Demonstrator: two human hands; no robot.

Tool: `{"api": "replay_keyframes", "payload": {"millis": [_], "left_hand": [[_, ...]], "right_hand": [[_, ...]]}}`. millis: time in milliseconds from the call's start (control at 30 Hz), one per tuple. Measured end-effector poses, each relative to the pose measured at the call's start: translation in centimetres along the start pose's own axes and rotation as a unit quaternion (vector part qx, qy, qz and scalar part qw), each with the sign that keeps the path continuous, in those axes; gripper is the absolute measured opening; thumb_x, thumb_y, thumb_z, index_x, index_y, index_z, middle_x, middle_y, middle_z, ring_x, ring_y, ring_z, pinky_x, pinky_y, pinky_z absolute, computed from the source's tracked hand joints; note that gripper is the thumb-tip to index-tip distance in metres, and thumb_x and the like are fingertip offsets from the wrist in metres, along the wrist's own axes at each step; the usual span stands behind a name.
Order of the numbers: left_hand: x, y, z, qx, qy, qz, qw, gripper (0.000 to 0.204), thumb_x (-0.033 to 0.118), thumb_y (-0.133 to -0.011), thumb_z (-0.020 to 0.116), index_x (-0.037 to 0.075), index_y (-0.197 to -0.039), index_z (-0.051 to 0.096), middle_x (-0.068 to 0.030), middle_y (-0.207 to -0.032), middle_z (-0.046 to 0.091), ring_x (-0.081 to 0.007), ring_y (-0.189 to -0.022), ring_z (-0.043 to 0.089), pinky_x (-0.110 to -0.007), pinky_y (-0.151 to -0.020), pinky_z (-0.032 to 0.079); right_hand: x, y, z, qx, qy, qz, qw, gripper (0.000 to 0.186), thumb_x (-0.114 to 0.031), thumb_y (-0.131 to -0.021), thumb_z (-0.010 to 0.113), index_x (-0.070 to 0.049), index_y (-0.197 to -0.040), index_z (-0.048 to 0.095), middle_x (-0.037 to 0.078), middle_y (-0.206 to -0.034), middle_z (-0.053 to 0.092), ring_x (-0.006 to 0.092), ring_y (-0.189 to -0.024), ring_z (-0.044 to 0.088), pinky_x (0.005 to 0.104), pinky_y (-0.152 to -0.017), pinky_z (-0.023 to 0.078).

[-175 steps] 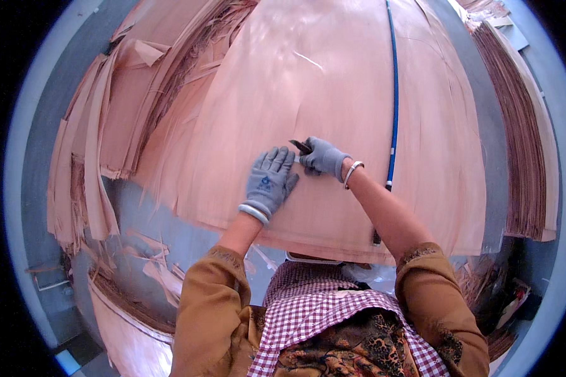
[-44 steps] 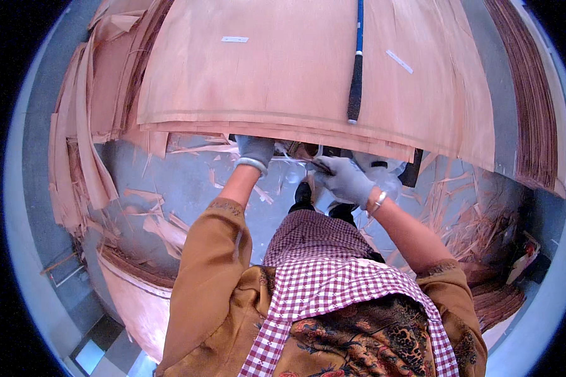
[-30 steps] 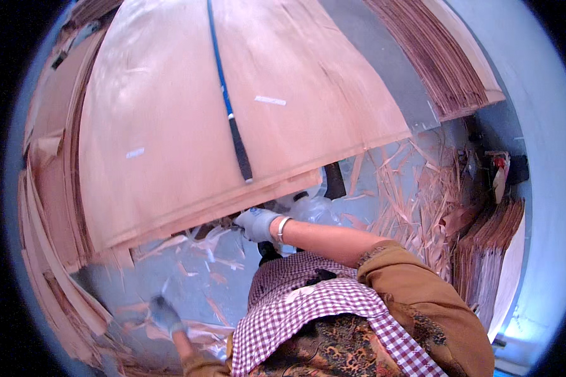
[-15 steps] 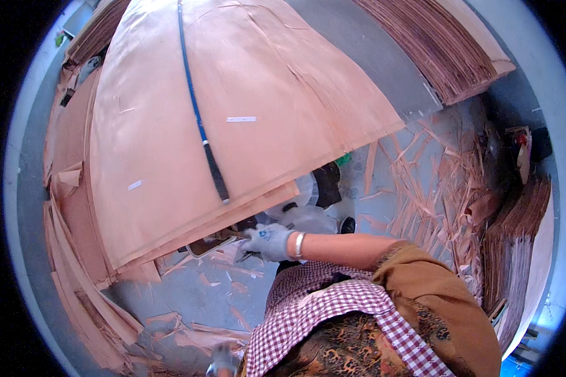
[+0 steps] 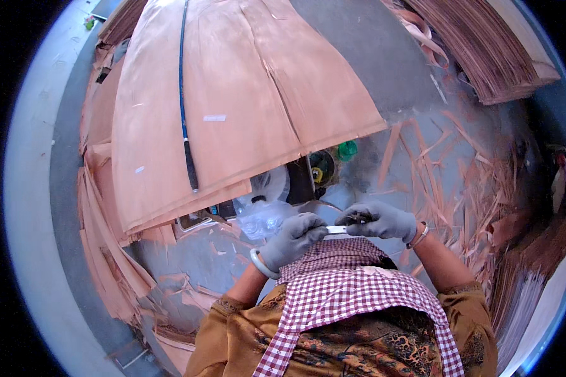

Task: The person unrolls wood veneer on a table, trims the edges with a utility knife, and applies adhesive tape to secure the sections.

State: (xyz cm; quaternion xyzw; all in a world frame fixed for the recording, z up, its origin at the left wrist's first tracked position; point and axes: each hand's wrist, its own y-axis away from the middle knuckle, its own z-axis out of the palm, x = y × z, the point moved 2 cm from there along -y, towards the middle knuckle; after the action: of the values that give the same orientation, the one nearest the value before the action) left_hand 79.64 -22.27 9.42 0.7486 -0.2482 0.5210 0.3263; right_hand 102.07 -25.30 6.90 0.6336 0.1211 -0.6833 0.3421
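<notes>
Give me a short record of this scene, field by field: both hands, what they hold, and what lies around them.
left hand: grey-gloved left hand, pinching one end of a small white strip
right hand: grey-gloved right hand, gripping the strip's other end with a small dark tool, kind unclear
work surface: stack of thin veneer sheets, apart from both hands
on the stack: blue-and-black rod
nearby: clear plastic bag; green cap
floor: veneer scraps

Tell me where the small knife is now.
In the head view, the small knife sits centre-low, held between the left hand and right hand, above the checked apron.
</notes>
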Motion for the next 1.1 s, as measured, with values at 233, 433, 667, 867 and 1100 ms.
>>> {"api": "replay_keyframes", "payload": {"millis": [233, 433, 667, 867, 1100], "left_hand": [[1.2, -4.4, -1.4, 0.037, -0.022, -0.036, 0.998, 0.016, 0.017, -0.090, 0.058, 0.001, -0.094, 0.060, -0.0038, -0.078, 0.059, -0.0107, -0.070, 0.053, -0.025, -0.064, 0.045], [-0.7, -6.9, -4.6, 0.122, 0.198, -0.137, 0.963, 0.015, 0.014, -0.088, 0.059, 0.000, -0.085, 0.060, 0.0020, -0.068, 0.055, -0.0062, -0.061, 0.050, -0.023, -0.055, 0.043], [-5.1, -8.4, -7.6, 0.316, -0.201, 0.051, 0.926, 0.029, 0.015, -0.087, 0.056, 0.004, -0.113, 0.060, -0.0168, -0.106, 0.061, -0.0296, -0.092, 0.060, -0.036, -0.081, 0.046], [-6.6, -9.7, -7.5, 0.300, -0.478, 0.046, 0.824, 0.041, 0.024, -0.082, 0.059, 0.014, -0.121, 0.057, -0.0158, -0.121, 0.055, -0.0307, -0.104, 0.052, -0.044, -0.088, 0.039], [-6.6, -10.5, -7.2, 0.301, -0.506, 0.017, 0.808, 0.043, 0.028, -0.080, 0.061, 0.018, -0.122, 0.057, -0.0121, -0.118, 0.055, -0.0294, -0.103, 0.050, -0.044, -0.088, 0.036]], "right_hand": [[-0.8, 0.7, -3.7, 0.007, -0.103, 0.045, 0.994, 0.036, -0.013, -0.085, 0.064, -0.005, -0.119, 0.055, 0.001, -0.104, 0.058, 0.0086, -0.095, 0.050, 0.0257, -0.085, 0.042], [-4.4, -1.9, -6.0, 0.131, 0.275, -0.060, 0.950, 0.027, -0.006, -0.081, 0.064, -0.007, -0.107, 0.057, 0.001, -0.092, 0.061, 0.0116, -0.088, 0.055, 0.0299, -0.077, 0.046], [-0.2, -3.3, -12.6, 0.253, -0.065, 0.127, 0.957, 0.019, -0.018, -0.089, 0.059, -0.004, -0.102, 0.061, 0.004, -0.080, 0.064, 0.0068, -0.056, 0.051, 0.0196, -0.051, 0.041], [1.5, -5.1, -13.7, 0.326, -0.173, 0.139, 0.919, 0.021, -0.023, -0.089, 0.060, -0.008, -0.103, 0.063, -0.002, -0.071, 0.062, 0.0031, -0.049, 0.043, 0.0180, -0.044, 0.031], [2.1, -5.9, -13.9, 0.348, -0.146, 0.137, 0.916, 0.019, -0.023, -0.089, 0.060, -0.007, -0.100, 0.064, -0.002, -0.071, 0.062, 0.0027, -0.048, 0.043, 0.0178, -0.043, 0.030]]}}
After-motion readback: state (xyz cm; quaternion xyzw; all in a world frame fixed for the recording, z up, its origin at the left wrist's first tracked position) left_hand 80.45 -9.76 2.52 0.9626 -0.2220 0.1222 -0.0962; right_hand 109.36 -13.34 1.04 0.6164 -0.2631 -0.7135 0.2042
